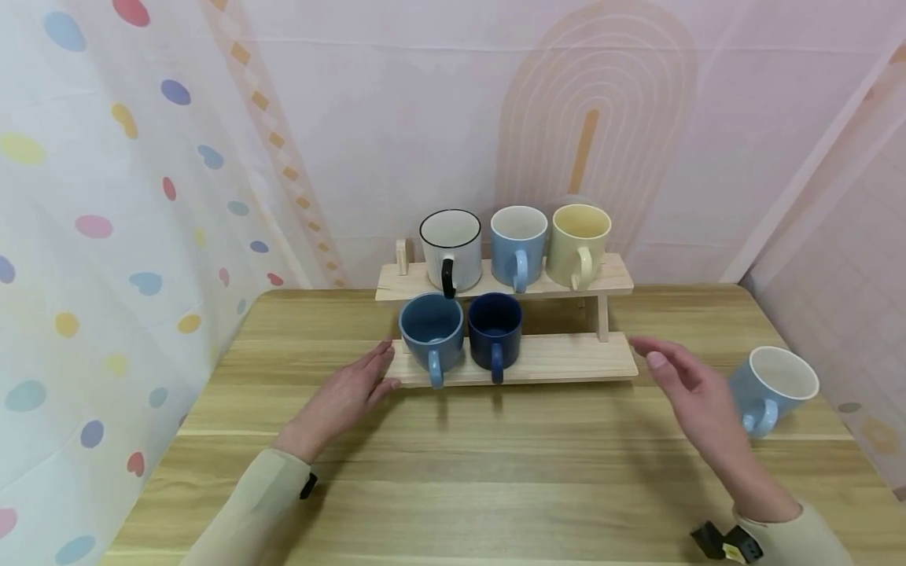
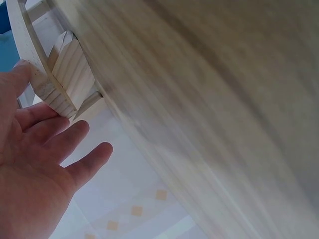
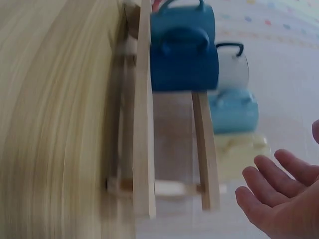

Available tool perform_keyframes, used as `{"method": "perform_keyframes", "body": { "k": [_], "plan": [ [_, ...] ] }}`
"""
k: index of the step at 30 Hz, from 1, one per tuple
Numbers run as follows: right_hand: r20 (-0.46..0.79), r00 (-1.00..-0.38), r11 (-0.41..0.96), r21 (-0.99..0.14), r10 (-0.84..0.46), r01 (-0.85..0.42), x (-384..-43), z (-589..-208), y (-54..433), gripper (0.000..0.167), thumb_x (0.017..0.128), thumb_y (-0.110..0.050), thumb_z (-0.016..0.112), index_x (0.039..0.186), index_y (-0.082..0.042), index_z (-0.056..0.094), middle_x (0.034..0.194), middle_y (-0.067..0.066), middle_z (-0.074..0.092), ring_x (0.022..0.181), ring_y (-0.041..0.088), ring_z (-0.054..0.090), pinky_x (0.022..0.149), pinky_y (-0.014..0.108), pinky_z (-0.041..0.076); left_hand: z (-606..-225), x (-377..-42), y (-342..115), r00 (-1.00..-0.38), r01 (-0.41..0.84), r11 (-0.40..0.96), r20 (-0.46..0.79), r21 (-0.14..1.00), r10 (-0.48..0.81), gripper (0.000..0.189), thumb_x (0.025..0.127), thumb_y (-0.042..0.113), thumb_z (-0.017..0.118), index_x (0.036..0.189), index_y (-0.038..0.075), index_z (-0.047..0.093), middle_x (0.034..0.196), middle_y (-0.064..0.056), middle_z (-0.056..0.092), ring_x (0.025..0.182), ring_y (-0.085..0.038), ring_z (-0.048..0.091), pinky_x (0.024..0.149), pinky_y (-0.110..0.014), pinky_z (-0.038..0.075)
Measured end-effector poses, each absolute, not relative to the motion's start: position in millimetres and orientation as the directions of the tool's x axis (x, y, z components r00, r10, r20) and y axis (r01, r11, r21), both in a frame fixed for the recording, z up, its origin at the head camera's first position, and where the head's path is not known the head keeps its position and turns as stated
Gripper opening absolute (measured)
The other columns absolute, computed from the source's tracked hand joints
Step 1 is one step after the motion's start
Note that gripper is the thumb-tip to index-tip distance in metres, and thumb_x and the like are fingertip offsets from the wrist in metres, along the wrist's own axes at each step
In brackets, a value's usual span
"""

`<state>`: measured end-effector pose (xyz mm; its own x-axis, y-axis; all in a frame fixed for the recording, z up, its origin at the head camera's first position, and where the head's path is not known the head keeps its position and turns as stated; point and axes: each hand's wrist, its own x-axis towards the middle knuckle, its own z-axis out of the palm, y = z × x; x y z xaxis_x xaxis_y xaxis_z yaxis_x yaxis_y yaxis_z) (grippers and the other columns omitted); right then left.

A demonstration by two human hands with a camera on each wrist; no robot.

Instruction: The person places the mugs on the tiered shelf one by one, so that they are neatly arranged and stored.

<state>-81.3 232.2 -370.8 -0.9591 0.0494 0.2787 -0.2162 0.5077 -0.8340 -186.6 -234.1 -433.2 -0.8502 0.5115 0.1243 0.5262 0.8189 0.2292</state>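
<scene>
A two-tier wooden shelf (image 1: 566, 360) stands on the table. My left hand (image 1: 347, 399) rests against the left end of its lower board, with fingers extended. In the left wrist view, the thumb and some fingers touch the board's end (image 2: 55, 97). My right hand (image 1: 697, 397) hovers by the right end, fingers loose; the right wrist view shows it apart from the shelf and holding nothing. The lower board carries a greyish-blue mug (image 1: 430, 330) and a navy mug (image 1: 495, 330). Up top sit a white mug with black handle (image 1: 463, 251), a light blue mug (image 1: 511, 255) and a yellow mug (image 1: 569, 255).
Another light blue mug (image 1: 757, 385), white inside, stands on the table (image 1: 495, 472) just right of my right hand. A patterned curtain (image 1: 389, 118) hangs behind and along both sides of the table.
</scene>
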Motion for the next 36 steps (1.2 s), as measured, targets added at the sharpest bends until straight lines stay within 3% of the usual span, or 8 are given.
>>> {"method": "perform_keyframes", "body": {
  "k": [6, 11, 18, 23, 28, 36],
  "plan": [
    [0.321, -0.945, 0.527, -0.815, 0.064, -0.241, -77.7, -376.0, 258.3, 0.037, 0.111, -0.021, 0.05, 0.142, -0.004, 0.061, 0.128, -0.026, 0.064, 0.118, -0.013, 0.054, 0.091, 0.005, 0.043, -433.2, -186.6, -233.6, -0.851, 0.525, 0.821, 0.119, 0.226, 0.511, 0.063, 0.107, 0.036, 0.059, 0.152, -0.007, 0.045, 0.161, -0.023, 0.039, 0.136, -0.042, 0.053, 0.108, -0.057, 0.046],
    [0.322, -0.944, 0.551, -0.8, 0.064, -0.236, -72.9, -382.1, 279.0, 0.038, 0.109, -0.016, 0.054, 0.143, 0.001, 0.059, 0.124, -0.036, 0.059, 0.113, -0.017, 0.055, 0.087, 0.003, 0.044, -433.1, -186.2, -233.5, -0.854, 0.521, 0.824, 0.116, 0.223, 0.508, 0.064, 0.107, 0.036, 0.059, 0.152, -0.007, 0.044, 0.161, -0.024, 0.039, 0.137, -0.043, 0.052, 0.108, -0.057, 0.046],
    [0.319, -0.944, 0.579, -0.787, 0.087, -0.212, -63.0, -389.4, 304.3, 0.038, 0.109, -0.015, 0.054, 0.143, 0.001, 0.058, 0.122, -0.037, 0.059, 0.108, -0.019, 0.056, 0.084, 0.003, 0.043, -433.2, -185.6, -234.3, -0.854, 0.52, 0.823, 0.114, 0.23, 0.508, 0.065, 0.107, 0.036, 0.059, 0.153, -0.006, 0.043, 0.161, -0.024, 0.038, 0.139, -0.043, 0.049, 0.11, -0.057, 0.044],
    [0.304, -0.945, 0.587, -0.789, 0.116, -0.182, -56.0, -394.3, 319.3, 0.038, 0.11, -0.018, 0.053, 0.145, -0.006, 0.058, 0.12, -0.038, 0.059, 0.108, -0.021, 0.054, 0.082, 0.002, 0.04, -432.8, -185.9, -234.7, -0.854, 0.52, 0.823, 0.112, 0.23, 0.508, 0.065, 0.106, 0.036, 0.06, 0.153, -0.006, 0.043, 0.161, -0.024, 0.037, 0.139, -0.043, 0.049, 0.11, -0.058, 0.044],
    [0.334, -0.933, 0.537, -0.817, 0.137, -0.213, -49.8, -400.1, 331.6, 0.036, 0.109, -0.009, 0.052, 0.143, -0.012, 0.061, 0.12, -0.032, 0.064, 0.108, -0.017, 0.059, 0.087, 0.002, 0.04, -431.3, -186.4, -234.2, -0.853, 0.52, 0.822, 0.102, 0.232, 0.511, 0.065, 0.106, 0.037, 0.06, 0.154, -0.005, 0.043, 0.162, -0.024, 0.037, 0.139, -0.043, 0.049, 0.11, -0.057, 0.044],
    [0.354, -0.907, 0.424, -0.875, 0.229, -0.234, -38.5, -404.5, 345.3, 0.034, 0.107, -0.001, 0.052, 0.129, -0.023, 0.067, 0.113, -0.025, 0.072, 0.1, -0.011, 0.067, 0.086, 0.004, 0.047, -430.9, -186.7, -234.5, -0.853, 0.52, 0.822, 0.095, 0.233, 0.512, 0.066, 0.106, 0.037, 0.06, 0.154, -0.005, 0.042, 0.162, -0.023, 0.037, 0.14, -0.042, 0.049, 0.11, -0.056, 0.044]
  ]
}}
